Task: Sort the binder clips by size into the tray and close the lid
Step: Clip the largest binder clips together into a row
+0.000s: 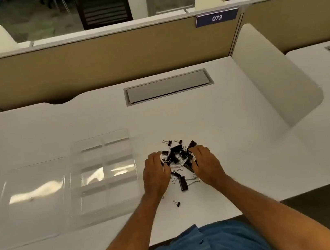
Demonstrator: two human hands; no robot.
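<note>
A heap of black binder clips (177, 155) of different sizes lies on the white desk, right of the tray. My left hand (156, 173) curls its fingers into the heap's left side, and my right hand (207, 161) curls into its right side; the fingertips are buried among the clips. A large clip (183, 183) lies just in front of the heap and a small clip (177, 203) lies alone nearer to me. The clear plastic tray (97, 137) has several compartments with nothing in them. Its clear lid (35, 197) lies open, flat to the left.
A grey cable hatch (168, 87) is set into the desk (234, 125) at the back. A beige partition (96, 60) closes off the far side and a white curved divider (272, 87) stands at the right. The desk's front edge runs just before my body.
</note>
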